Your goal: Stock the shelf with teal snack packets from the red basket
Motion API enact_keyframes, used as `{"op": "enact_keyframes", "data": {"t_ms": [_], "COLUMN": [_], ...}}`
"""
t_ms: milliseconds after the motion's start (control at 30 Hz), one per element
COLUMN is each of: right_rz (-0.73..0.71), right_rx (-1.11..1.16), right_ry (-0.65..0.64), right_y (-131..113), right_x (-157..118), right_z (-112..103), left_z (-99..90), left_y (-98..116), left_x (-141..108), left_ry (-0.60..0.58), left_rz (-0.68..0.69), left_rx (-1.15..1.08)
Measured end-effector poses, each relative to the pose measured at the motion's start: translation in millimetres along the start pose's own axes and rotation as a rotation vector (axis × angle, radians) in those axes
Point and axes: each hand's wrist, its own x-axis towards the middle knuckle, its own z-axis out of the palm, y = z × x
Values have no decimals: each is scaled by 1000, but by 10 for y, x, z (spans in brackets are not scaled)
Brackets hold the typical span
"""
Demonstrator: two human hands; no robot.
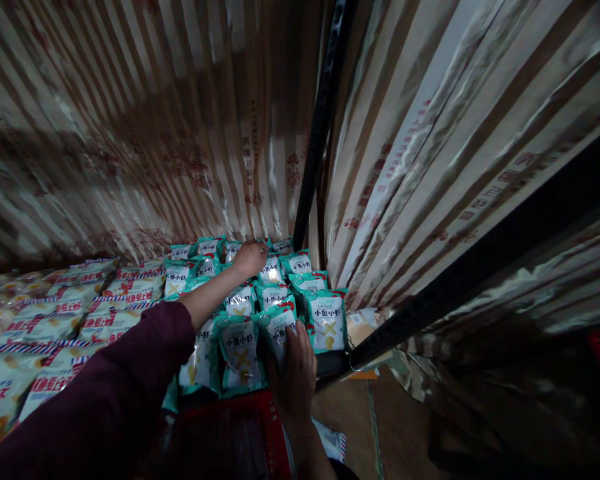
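Note:
Rows of small teal-and-white snack packets (240, 350) stand upright on a shelf, printed with dark lettering. My left hand (250, 259) reaches over them to the back rows. Its fingers are curled down among the packets, and what they hold is hidden. At the front row, my right hand (296, 370) grips a teal snack packet (279, 325), fingers over its face. That packet leans beside another front packet (327, 320) to its right.
White-and-red snack packets (50, 380) fill the shelf's left side. A black metal post (320, 127) rises behind the back corner. Pleated printed sheeting (220, 133) hangs behind. Below the shelf is a red crate (275, 427); a dark bar (460, 287) crosses at right.

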Motion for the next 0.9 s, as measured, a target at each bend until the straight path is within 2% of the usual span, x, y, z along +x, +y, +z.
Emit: {"op": "enact_keyframes", "data": {"t_ms": [67,133,167,233,300,400,500,567,633,767,900], "right_rz": [-4,-8,-10,-3,3,-8,-36,-35,14,98,66], "right_rx": [16,31,37,48,59,59,60,71,91,168,205], "right_ry": [-8,-6,-4,7,21,31,23,27,49,94,97], "right_y": [-6,-15,-20,-29,-31,-9,37,63,75,73,83], "right_x": [7,13,15,11,-5,-52,-96,-103,-88,-19,31], "right_z": [-7,-14,-17,-18,-14,4,28,36,32,-5,-30], "left_z": [-113,-194,-208,-153,25,453,827,936,935,823,775], "left_y": [75,154,195,278,369,516,667,762,840,921,947], "left_x": [-226,-544,-736,-1164,-1613,-2201,-2566,-2661,-2649,-2416,-2134], "left_ry": [33,125,162,152,134,171,189,171,121,54,88], "left_rz": [29,74,102,115,107,35,-76,-145,-198,-274,-361], "left_rx": [-40,-185,-246,-338,-424,-581,-702,-763,-805,-830,-852]}}
